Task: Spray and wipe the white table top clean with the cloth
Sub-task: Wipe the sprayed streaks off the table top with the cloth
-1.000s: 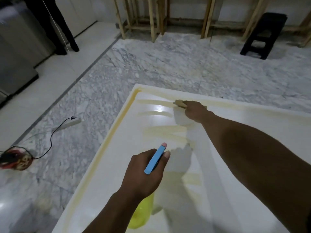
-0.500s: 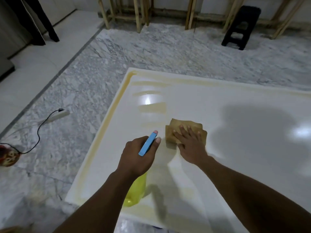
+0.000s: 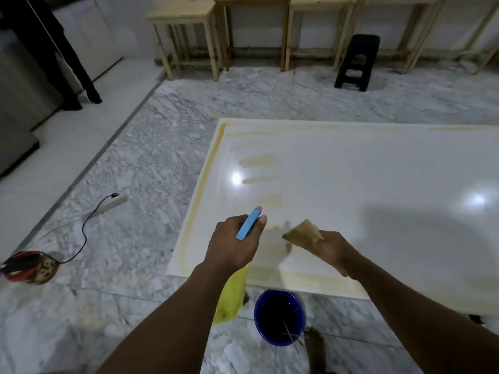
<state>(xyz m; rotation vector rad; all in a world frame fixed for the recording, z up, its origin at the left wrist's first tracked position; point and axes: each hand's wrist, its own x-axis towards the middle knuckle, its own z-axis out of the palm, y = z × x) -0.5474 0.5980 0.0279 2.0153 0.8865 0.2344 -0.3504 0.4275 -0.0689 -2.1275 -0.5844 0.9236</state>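
Both hands work over the worktop's near left corner.

The left hand [image 3: 232,244] is wrapped round a bottle [image 3: 248,224], its yellow body hanging past the near edge. The right hand [image 3: 333,251] pinches the cloth [image 3: 302,233] just beside it, over the worktop [image 3: 378,171]. Yellowish streaks run along the left and near edges, and the wide middle shines white. Open marble floor lies all round, with a cord [image 3: 86,228] to the left and a black stool [image 3: 356,63] by the far wall. A blue bucket [image 3: 279,317] of dark liquid with thin sticks in it sits below the near edge.
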